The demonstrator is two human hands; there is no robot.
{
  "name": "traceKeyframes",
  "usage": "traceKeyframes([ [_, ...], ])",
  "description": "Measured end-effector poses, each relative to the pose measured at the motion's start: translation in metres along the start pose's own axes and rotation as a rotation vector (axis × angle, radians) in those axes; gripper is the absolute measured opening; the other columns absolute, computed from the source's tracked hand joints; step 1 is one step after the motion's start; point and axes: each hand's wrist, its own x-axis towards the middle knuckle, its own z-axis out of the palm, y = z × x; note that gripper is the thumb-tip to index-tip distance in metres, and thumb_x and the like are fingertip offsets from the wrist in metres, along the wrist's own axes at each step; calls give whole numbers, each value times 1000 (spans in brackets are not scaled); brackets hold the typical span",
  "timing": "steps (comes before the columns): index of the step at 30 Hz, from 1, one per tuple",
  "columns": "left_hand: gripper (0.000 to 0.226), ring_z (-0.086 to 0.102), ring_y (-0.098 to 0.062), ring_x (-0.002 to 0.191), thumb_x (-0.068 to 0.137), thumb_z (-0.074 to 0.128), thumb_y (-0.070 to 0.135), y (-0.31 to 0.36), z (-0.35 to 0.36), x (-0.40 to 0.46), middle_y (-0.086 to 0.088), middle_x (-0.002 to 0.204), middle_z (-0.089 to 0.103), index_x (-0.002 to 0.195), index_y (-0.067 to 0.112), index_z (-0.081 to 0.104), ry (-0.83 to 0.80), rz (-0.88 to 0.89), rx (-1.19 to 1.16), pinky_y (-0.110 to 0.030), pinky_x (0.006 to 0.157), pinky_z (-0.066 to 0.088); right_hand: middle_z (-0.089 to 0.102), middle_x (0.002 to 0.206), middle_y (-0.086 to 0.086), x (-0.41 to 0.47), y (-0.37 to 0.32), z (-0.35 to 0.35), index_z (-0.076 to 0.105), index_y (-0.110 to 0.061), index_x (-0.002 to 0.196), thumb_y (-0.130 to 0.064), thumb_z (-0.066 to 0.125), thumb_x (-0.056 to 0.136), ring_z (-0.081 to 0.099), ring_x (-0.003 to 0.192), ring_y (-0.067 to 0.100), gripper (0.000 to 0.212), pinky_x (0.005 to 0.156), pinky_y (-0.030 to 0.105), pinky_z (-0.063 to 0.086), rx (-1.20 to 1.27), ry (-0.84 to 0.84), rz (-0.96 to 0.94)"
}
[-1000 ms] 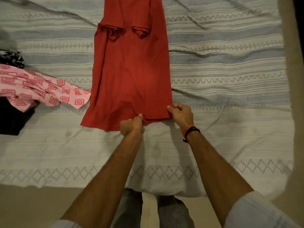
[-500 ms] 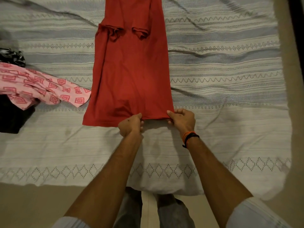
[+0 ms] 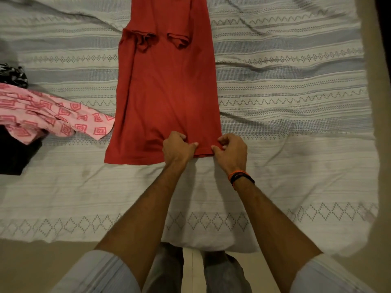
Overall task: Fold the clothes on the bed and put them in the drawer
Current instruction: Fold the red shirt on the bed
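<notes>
Striped bedding covers the bed (image 3: 296, 123), which carries all the clothes. One red shirt (image 3: 167, 92) lies flat at centre, sleeves already turned in, bottom hem nearest the person. Left hand (image 3: 176, 150) and right hand (image 3: 231, 152) each pinch that hem, fingers curled onto the cloth, at mid-hem and at its right corner. Step in hand, by judgement: folding the shirt crosswise. Next move calls for lifting the hem evenly and carrying it toward the collar end. Unfolded items at left, counted: one pink patterned garment (image 3: 48, 115), one black garment (image 3: 14, 155), one black-and-white piece (image 3: 12, 75). No drawer is visible.
</notes>
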Motion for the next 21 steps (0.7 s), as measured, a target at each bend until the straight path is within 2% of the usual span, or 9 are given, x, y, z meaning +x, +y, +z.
traceKeyframes([
  [3, 40, 65, -26, 104, 70, 87, 36, -3, -8, 5, -9, 113, 68, 97, 16, 65, -88, -68, 57, -35, 90, 55, 66, 95, 0, 6, 0, -4, 65, -18, 89, -15, 82, 75, 62, 84, 12, 22, 83, 35, 58, 52, -28, 102],
  [6, 43, 66, -23, 101, 64, 90, 37, 2, -19, 12, -6, 109, 70, 93, 21, 63, -97, -73, 113, -35, 90, 55, 66, 96, -2, 11, -9, -6, 65, -21, 92, -16, 80, 74, 63, 86, 12, 24, 83, 36, 58, 43, -12, 91],
  [11, 41, 69, -17, 93, 68, 88, 27, 34, -33, 34, 5, 88, 69, 100, 16, 64, -5, 34, -131, -36, 88, 55, 66, 100, -3, 28, -36, -13, 64, -20, 97, -17, 76, 78, 64, 85, 12, 22, 83, 35, 57, 95, 46, 3],
  [16, 27, 70, -12, 91, 77, 82, 23, 75, -48, 79, 2, 93, 74, 100, 16, 71, -66, 105, -204, -31, 92, 54, 67, 91, -5, 65, -69, -16, 66, -19, 98, -16, 76, 81, 64, 81, 10, 20, 84, 36, 58, 155, 15, 45],
  [21, 26, 70, -13, 93, 79, 80, 24, 106, -56, 127, 2, 96, 74, 102, 15, 71, -110, 118, -217, -33, 93, 55, 67, 87, -11, 105, -96, -15, 67, -17, 100, -18, 75, 83, 65, 82, 8, 19, 87, 32, 57, 169, 5, 82],
])
